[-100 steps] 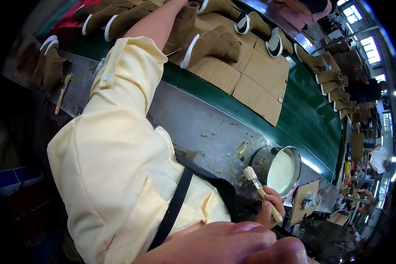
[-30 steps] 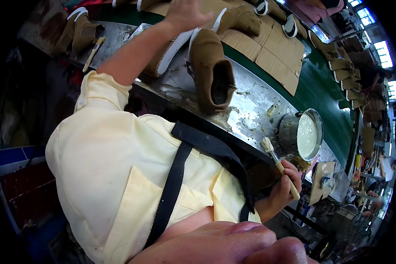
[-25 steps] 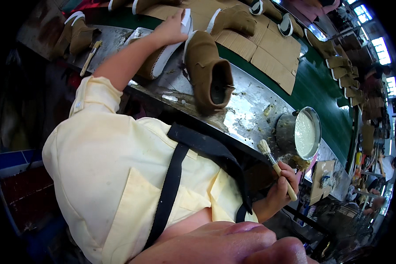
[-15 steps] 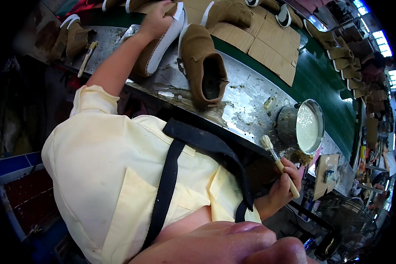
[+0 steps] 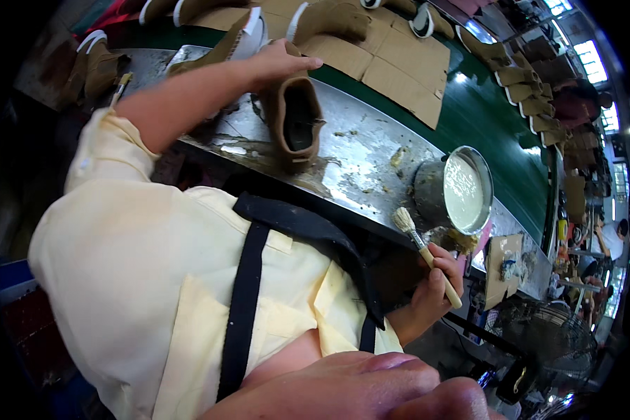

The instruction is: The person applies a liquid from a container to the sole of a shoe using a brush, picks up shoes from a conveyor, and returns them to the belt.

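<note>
blk fan (image 5: 539, 337) nr cardbd pc (image 5: 499, 287), bright windows (image 5: 591, 61) beyond

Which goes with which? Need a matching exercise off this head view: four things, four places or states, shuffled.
Things:
1. left hand
2. right hand
3. metal pot
4. cardboard

Places or states:
A. lies flat on the green surface
B. grips a wooden-handled brush
C. extends over a brown boot whose opening shows
D. contains white liquid

Pairs: 1-C, 2-B, 3-D, 4-A
</note>
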Demonstrator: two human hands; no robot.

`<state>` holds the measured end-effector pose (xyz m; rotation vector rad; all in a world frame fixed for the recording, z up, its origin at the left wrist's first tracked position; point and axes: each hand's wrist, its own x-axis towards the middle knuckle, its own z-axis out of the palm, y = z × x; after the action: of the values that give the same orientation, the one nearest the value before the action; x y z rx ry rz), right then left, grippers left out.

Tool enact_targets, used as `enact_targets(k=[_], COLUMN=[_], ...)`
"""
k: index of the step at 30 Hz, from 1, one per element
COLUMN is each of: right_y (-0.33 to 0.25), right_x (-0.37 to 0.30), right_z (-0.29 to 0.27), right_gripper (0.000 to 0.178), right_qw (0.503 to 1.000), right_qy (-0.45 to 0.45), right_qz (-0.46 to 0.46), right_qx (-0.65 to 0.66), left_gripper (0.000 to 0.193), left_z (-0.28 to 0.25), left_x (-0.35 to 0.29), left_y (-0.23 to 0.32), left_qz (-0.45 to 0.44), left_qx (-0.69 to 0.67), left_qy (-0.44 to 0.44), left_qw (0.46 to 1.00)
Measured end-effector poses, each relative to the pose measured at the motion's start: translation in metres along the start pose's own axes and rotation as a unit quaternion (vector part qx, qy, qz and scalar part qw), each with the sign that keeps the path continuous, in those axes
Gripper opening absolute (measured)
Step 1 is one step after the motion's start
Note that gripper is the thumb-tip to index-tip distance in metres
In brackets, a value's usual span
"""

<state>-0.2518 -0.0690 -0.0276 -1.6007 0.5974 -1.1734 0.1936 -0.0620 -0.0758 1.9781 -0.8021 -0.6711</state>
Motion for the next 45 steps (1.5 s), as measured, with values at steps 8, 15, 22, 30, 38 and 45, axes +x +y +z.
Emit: enact_targets(k=[8,15,22,30,38,45], right_y=[0.015,0.022,0.023,0.034,0.036,0.031], right_x=[-0.008,-0.001,-0.004,0.005,0.011,0.006], right_z=[-0.009,-0.022,-0.033,-0.032,-0.028,-0.025], right_gripper=[0.018,0.019,0.02,0.019,0.02,0.02], right_qw=[0.998,0.998,0.996,0.996,0.999,0.998], right_qy=[0.064,0.066,0.084,0.09,0.044,0.064], right_qz=[-0.011,0.004,0.007,0.006,0.006,0.017], right_qx=[0.024,0.014,0.005,0.009,0.005,-0.012], left_gripper=[0.107,0.122,0.106,0.039,0.029,0.027], left_z=[0.001,-0.006,-0.031,-0.039,-0.042,-0.039], left_x=[-0.032,-0.025,-0.021,-0.027,-0.03,-0.026], left_y=[0.058,0.046,0.063,-0.008,-0.025,-0.024], left_qz=[-0.268,0.123,0.084,-0.075,-0.065,-0.05], left_qx=[0.027,0.181,0.172,-0.196,-0.472,-0.511], left_qy=[-0.216,-0.222,-0.377,-0.152,-0.157,-0.171], left_qw=[0.939,0.95,0.906,0.966,0.865,0.841])
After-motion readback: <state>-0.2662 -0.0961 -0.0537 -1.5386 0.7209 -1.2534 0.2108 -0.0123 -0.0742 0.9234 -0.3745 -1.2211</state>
